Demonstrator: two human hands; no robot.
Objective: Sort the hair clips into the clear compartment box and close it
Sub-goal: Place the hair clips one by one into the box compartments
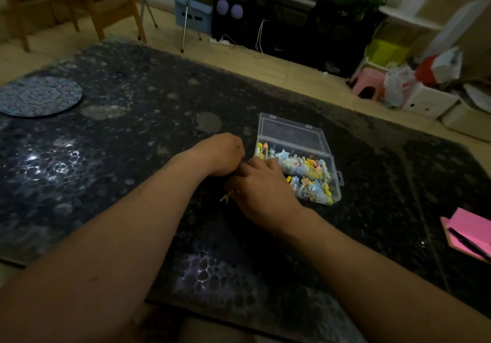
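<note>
The clear compartment box (335, 183) lies open on the dark table, its lid (291, 133) folded flat away from me. Several small pastel hair clips (308, 168) in yellow, blue and pink fill its compartments. My left hand (221, 154) and my right hand (259, 186) meet just left of the box, fingers curled together, backs toward the camera. A yellowish hair clip (225, 198) pokes out under my right hand's fingers. What my left fingers hold is hidden.
The dark patterned table (119, 135) carries a round blue patterned mat (39, 95) at the far left and a pink notebook with a pen (470, 232) at the right edge. Chairs, boxes, a pink stool and bags stand on the floor beyond.
</note>
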